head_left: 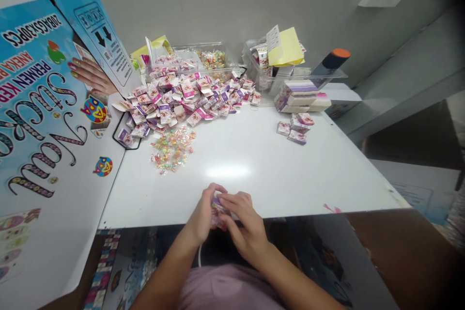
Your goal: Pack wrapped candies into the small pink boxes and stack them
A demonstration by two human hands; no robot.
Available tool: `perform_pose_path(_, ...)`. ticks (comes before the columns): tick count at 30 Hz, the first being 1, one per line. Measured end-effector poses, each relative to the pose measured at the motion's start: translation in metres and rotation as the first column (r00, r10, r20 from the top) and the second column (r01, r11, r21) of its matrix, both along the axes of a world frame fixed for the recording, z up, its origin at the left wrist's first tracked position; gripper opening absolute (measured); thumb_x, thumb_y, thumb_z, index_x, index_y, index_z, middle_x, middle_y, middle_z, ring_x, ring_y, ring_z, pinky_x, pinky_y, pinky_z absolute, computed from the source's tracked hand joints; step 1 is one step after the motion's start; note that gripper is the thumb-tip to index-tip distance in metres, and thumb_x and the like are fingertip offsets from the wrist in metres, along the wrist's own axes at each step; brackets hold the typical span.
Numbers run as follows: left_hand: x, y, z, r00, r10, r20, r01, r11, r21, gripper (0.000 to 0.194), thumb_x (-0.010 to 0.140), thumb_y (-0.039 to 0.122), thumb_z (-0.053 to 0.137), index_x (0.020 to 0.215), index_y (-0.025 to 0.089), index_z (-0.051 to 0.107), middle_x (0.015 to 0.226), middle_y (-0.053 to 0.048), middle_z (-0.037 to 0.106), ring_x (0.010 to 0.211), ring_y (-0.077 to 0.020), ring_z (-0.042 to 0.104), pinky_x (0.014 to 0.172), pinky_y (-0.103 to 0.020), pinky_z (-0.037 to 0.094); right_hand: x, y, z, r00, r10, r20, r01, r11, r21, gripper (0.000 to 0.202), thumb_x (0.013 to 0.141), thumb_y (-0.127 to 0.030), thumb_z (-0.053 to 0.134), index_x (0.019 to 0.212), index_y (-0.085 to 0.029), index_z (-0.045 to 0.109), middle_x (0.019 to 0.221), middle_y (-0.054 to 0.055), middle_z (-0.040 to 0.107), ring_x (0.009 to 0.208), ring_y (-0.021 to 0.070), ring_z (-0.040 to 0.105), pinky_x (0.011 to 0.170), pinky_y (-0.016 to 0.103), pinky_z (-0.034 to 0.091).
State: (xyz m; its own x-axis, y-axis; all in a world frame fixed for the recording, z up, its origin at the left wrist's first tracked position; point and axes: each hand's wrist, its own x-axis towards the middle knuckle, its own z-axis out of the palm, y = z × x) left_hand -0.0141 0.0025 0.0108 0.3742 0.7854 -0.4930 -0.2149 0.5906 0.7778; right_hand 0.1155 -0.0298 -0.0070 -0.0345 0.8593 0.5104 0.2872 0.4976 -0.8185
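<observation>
At the front edge of the white table (254, 174), my left hand (203, 210) and my right hand (247, 220) are closed together around a small purple-and-white printed box (218, 213). The left fingers wrap its far side, while the right fingers lie over its top and right side. Much of the box is hidden by my fingers. Beyond my hands to the left lies a loose patch of small clear-wrapped candies (172, 147). A large heap of similar little boxes (189, 89), some with flaps up, spreads behind the candies.
Several boxes (296, 128) sit in a small group at right, before stacked flat cartons (298, 94). Clear plastic bins stand at the back, one holding wrapped candies (212, 58), the other yellow paper (286, 48). An orange-capped dark bottle (330, 65) leans there. A large printed carton (54, 131) walls the left.
</observation>
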Motion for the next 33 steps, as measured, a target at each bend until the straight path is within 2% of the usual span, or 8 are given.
perform_pose_path(7, 0.008, -0.003, 0.006, 1.000, -0.003, -0.022, 0.004, 0.999, 0.044, 0.040, 0.085, 0.060, 0.044, 0.094, 0.022, 0.045, 0.068, 0.004, 0.055, 0.047, -0.0083, 0.051, 0.041, -0.016, 0.032, -0.012, -0.012, -0.010, 0.901, -0.251, -0.355, 0.095, 0.911, -0.402, 0.007, 0.090, -0.027, 0.066, 0.095, -0.023, 0.065, 0.097, 0.008, 0.072, 0.089, 0.0222, 0.068, 0.074, 0.037, 0.056)
perform_pose_path(12, 0.008, -0.001, 0.005, 0.999, -0.025, -0.024, 0.026, 0.998, 0.054, 0.040, 0.088, 0.062, 0.037, 0.093, 0.022, 0.045, 0.061, 0.004, 0.054, 0.046, -0.0093, 0.049, 0.041, -0.016, 0.031, 0.003, -0.003, 0.002, 0.912, -0.017, -0.410, -0.167, 0.897, -0.409, 0.011, 0.091, -0.029, 0.063, 0.084, -0.022, 0.058, 0.103, 0.008, 0.066, 0.083, 0.0194, 0.065, 0.060, 0.031, 0.055)
perform_pose_path(16, 0.007, -0.001, 0.001, 1.000, -0.026, 0.012, 0.026, 0.999, 0.031, 0.037, 0.088, 0.059, 0.038, 0.093, 0.022, 0.044, 0.060, 0.006, 0.049, 0.043, -0.0066, 0.041, 0.039, -0.013, 0.025, 0.016, 0.001, 0.016, 0.984, 0.114, -0.135, -0.152, 0.934, -0.324, 0.008, 0.090, -0.025, 0.062, 0.084, -0.022, 0.057, 0.104, 0.008, 0.065, 0.097, 0.0219, 0.061, 0.085, 0.039, 0.050)
perform_pose_path(19, 0.011, -0.004, -0.003, 0.998, -0.066, -0.008, 0.067, 0.997, 0.037, 0.031, 0.088, 0.051, 0.046, 0.102, 0.024, 0.042, 0.067, 0.005, 0.053, 0.043, -0.0078, 0.043, 0.035, -0.014, 0.026, 0.023, 0.005, 0.019, 0.964, 0.141, -0.227, -0.238, 0.839, -0.490, 0.016, 0.087, -0.031, 0.067, 0.082, -0.022, 0.054, 0.086, 0.002, 0.063, 0.081, 0.0179, 0.060, 0.075, 0.033, 0.050)
perform_pose_path(21, 0.013, -0.005, -0.005, 0.997, -0.076, -0.026, 0.077, 0.996, 0.051, 0.032, 0.087, 0.046, 0.049, 0.108, 0.024, 0.039, 0.076, 0.003, 0.057, 0.050, -0.0114, 0.052, 0.039, -0.019, 0.039, 0.029, 0.011, 0.014, 0.922, 0.089, -0.377, -0.315, 0.738, -0.596, 0.022, 0.083, -0.037, 0.071, 0.082, -0.021, 0.055, 0.074, -0.002, 0.059, 0.068, 0.0142, 0.057, 0.062, 0.027, 0.048)
perform_pose_path(23, 0.012, -0.005, -0.007, 0.997, -0.010, -0.072, 0.018, 0.994, 0.111, 0.035, 0.088, 0.046, 0.052, 0.111, 0.024, 0.038, 0.087, -0.001, 0.059, 0.070, -0.0167, 0.062, 0.053, -0.027, 0.052, 0.041, 0.021, 0.003, 0.893, -0.093, -0.439, -0.240, 0.727, -0.643, 0.029, 0.077, -0.042, 0.077, 0.080, -0.020, 0.057, 0.066, -0.004, 0.056, 0.056, 0.0108, 0.052, 0.051, 0.022, 0.042)
perform_pose_path(26, 0.001, -0.003, -0.015, 0.946, 0.206, -0.251, -0.129, 0.948, 0.292, 0.042, 0.087, 0.050, 0.058, 0.113, 0.022, 0.043, 0.102, -0.008, 0.061, 0.096, -0.0223, 0.062, 0.070, -0.032, 0.055, 0.074, 0.044, -0.014, 0.817, -0.423, -0.392, 0.059, 0.737, -0.673, 0.038, 0.069, -0.047, 0.081, 0.077, -0.019, 0.056, 0.059, -0.006, 0.056, 0.043, 0.0072, 0.044, 0.040, 0.020, 0.034)
perform_pose_path(33, -0.035, 0.000, -0.027, 0.764, 0.474, -0.438, -0.261, 0.848, 0.462, 0.043, 0.076, 0.067, 0.064, 0.087, 0.025, 0.061, 0.078, -0.002, 0.069, 0.076, -0.0230, 0.065, 0.072, -0.035, 0.057, 0.154, 0.084, -0.028, 0.698, -0.679, -0.226, 0.449, 0.661, -0.601, 0.038, 0.081, -0.057, 0.056, 0.092, -0.021, 0.050, 0.088, 0.006, 0.065, 0.081, 0.0225, 0.070, 0.069, 0.038, 0.060)
